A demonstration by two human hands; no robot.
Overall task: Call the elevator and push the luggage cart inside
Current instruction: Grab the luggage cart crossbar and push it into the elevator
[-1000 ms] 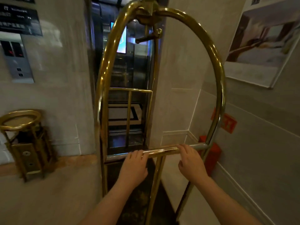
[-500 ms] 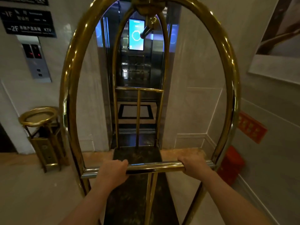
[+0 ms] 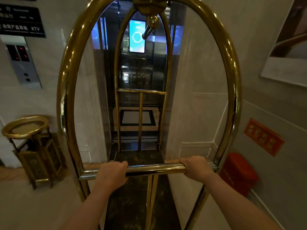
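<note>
Surroundings (head view): pale marble-look walls frame an open elevator doorway (image 3: 137, 80), with a beige floor (image 3: 33, 205) in front of it.
Elevator interior: dark mirrored panels, a lit blue screen (image 3: 137, 36) on the back wall, and a floor with a black-bordered pale rectangle.
Call panel: a steel call panel (image 3: 23, 63) sits on the wall left of the doorway, with red lit indicators above two small buttons; a dark floor directory sign (image 3: 20, 19) hangs just above it.
Luggage cart: the brass luggage cart (image 3: 66, 90) stands between the person and the doorway, its near arch filling most of the view and its far arch lined up with the opening; its dark deck (image 3: 139, 156) points toward the threshold.
Handle bar: a horizontal push bar (image 3: 154, 169) spans the near arch, low in the view.
Left hand: the left hand (image 3: 110, 174) is on the bar's left part, fingers (image 3: 119, 164) curled over the top and closed around the tube.
Right hand: the right hand (image 3: 197, 169) is on the bar's right part near the arch upright, fingers wrapped tight around it, knuckles up.
Bar versus fingers: the tube runs through both fists, with bare bar between them.
Left side: a brass ash stand (image 3: 31, 146) stands against the wall beneath the panel.
Right side: a red bin (image 3: 237, 173) sits on the floor by the wall, a red plaque (image 3: 264, 136) above it, and a framed picture (image 3: 285, 47) higher up.
</note>
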